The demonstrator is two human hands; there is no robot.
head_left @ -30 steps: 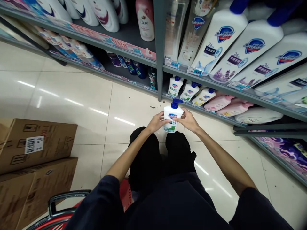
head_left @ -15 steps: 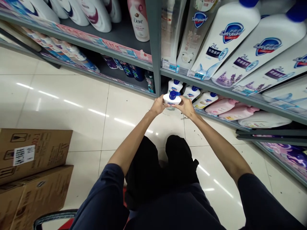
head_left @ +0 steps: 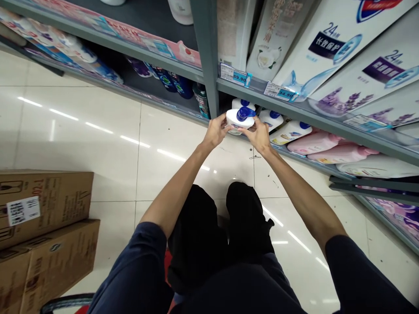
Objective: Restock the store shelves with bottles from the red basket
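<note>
A white pump bottle (head_left: pixel 236 118) with a blue pump head (head_left: pixel 245 113) is held upright between my two hands, just in front of the bottom shelf. My left hand (head_left: pixel 216 131) grips its left side, and my right hand (head_left: pixel 258 135) grips the right side with the fingers near the pump spout. Right behind it on the low shelf stands another white bottle (head_left: pixel 240 104) with a blue top. More blue-capped bottles (head_left: pixel 272 119) lean in a row beside my right hand. The front label of the held bottle is mostly out of sight.
Large white Safeguard bottles (head_left: pixel 334 48) fill the shelf above, over a ledge with price tags (head_left: pixel 235 76). Pink bottles (head_left: pixel 316 143) stand farther right on the low shelf. A grey upright post (head_left: pixel 207 56) divides the shelving. Cardboard boxes (head_left: pixel 65 192) are stacked on the tiled floor at left.
My hands have moved the pump bottle forward and slightly up, closer to the bottom shelf. The view has leaned in, so the shelves appear larger.
</note>
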